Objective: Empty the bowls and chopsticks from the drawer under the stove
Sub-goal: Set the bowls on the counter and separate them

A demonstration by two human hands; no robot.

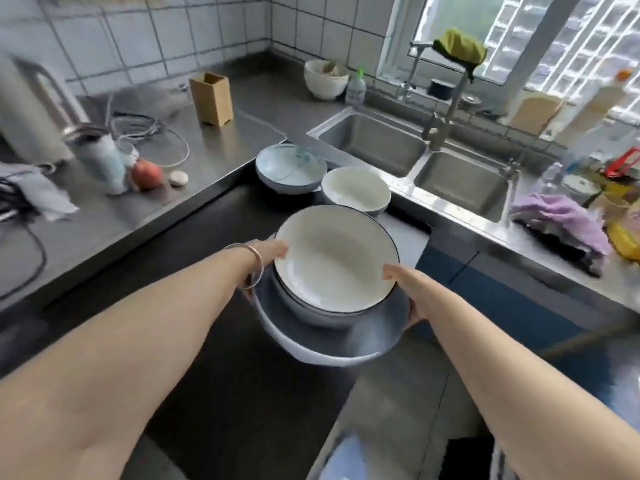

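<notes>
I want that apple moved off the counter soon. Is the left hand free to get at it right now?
Probably not yet. The left hand and right hand both grip the stack of bowls. The apple lies unobstructed on the counter.
</notes>
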